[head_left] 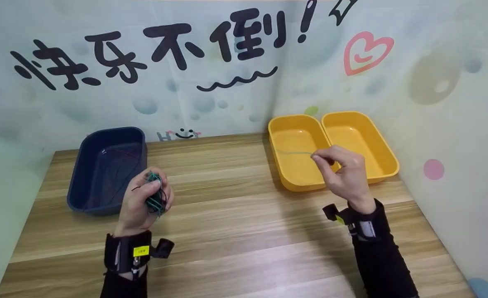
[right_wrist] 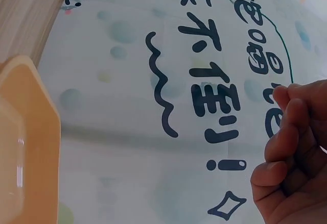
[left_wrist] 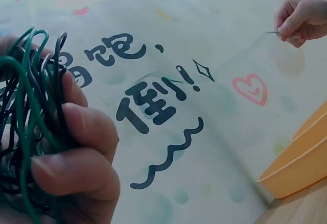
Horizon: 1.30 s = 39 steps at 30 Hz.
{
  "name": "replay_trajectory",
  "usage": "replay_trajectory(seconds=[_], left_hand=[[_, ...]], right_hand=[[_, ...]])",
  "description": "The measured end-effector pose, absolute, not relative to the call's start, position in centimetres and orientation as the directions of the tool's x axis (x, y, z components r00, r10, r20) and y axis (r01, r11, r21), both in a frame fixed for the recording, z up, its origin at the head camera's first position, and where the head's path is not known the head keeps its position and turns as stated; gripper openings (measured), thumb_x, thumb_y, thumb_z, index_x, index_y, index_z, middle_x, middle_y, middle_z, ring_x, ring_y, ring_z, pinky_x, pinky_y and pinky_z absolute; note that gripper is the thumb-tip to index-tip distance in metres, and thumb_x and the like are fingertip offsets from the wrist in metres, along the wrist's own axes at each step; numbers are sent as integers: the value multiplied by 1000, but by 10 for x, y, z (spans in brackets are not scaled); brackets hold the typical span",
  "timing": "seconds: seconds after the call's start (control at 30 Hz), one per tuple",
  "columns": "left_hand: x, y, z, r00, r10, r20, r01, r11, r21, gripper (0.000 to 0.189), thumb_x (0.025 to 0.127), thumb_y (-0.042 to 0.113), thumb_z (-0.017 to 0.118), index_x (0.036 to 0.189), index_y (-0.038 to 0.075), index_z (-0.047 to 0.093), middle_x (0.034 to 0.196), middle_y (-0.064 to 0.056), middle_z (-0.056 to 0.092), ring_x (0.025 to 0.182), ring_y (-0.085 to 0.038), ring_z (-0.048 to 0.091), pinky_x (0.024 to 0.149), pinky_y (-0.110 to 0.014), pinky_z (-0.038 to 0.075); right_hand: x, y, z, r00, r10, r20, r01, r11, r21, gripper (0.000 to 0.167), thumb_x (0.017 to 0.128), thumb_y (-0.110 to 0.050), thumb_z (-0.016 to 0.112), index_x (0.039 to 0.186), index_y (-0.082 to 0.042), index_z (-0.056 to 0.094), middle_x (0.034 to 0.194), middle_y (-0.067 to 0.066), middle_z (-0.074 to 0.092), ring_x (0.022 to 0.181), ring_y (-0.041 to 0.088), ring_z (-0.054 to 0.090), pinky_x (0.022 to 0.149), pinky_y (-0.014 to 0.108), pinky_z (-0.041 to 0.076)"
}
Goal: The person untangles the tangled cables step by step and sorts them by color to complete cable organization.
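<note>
In the head view my left hand [head_left: 133,209] grips a tangled bundle of green and black wires [head_left: 155,200], raised beside a dark blue bin. Up close in the left wrist view, looped strands of the bundle [left_wrist: 30,117] lie between the curled fingers and the palm. My right hand [head_left: 346,174], above the yellow bins, pinches the end of a thin green wire [head_left: 295,153] between thumb and forefinger. The right wrist view has this green wire [right_wrist: 287,55] curving up and away from the fingertips. Whether it joins the bundle is too faint to tell.
The dark blue bin [head_left: 87,169] at left contains thin reddish and dark strands. Two yellow bins [head_left: 299,176] stand side by side at the back right. All rest on a wood-grain table [head_left: 227,207], against a printed backdrop [head_left: 235,107] behind and at both sides.
</note>
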<state>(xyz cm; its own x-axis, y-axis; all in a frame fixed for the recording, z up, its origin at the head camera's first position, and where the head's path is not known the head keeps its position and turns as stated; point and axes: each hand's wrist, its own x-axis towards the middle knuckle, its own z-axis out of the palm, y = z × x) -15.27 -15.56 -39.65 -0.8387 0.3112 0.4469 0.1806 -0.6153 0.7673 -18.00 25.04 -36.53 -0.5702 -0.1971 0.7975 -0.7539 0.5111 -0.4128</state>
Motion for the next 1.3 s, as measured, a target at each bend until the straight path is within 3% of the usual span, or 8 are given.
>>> replay_trajectory(seconds=[0.23,0.73,0.97,1.3], left_hand=[[-154,-155,-397,-890,248,384,169,-603,780,17,100,7,39,94,4,54,69,-2,60,56,-16,55,47,-24,40],[-152,-145,-395,-904,179,387,239,-538,808,17,103,12,42,95,4,55,72,-4,62,56,-15,57,47,-23,44],[-151,-143,-395,-905,171,389,245,-537,807,16,103,10,41,96,3,55,71,-5,62,55,-15,57,47,-23,45],[-151,-142,-396,-915,176,363,227,-520,823,17,103,12,42,96,4,55,70,-4,62,54,-15,55,48,-24,44]], right_hand=[[-181,257,-361,-579,-99,810,-744,470,-475,16,76,15,69,81,0,73,67,10,64,65,4,50,61,20,39],[-184,272,-360,-577,-77,813,-671,612,-418,10,77,8,71,80,-1,74,68,11,66,64,6,48,64,12,37],[-188,279,-360,-621,-77,780,-567,732,-379,5,82,1,68,81,-1,73,69,10,67,61,3,48,60,10,36],[-197,294,-368,-725,-82,684,-422,837,-347,7,83,0,67,82,4,73,70,14,69,55,19,58,57,5,33]])
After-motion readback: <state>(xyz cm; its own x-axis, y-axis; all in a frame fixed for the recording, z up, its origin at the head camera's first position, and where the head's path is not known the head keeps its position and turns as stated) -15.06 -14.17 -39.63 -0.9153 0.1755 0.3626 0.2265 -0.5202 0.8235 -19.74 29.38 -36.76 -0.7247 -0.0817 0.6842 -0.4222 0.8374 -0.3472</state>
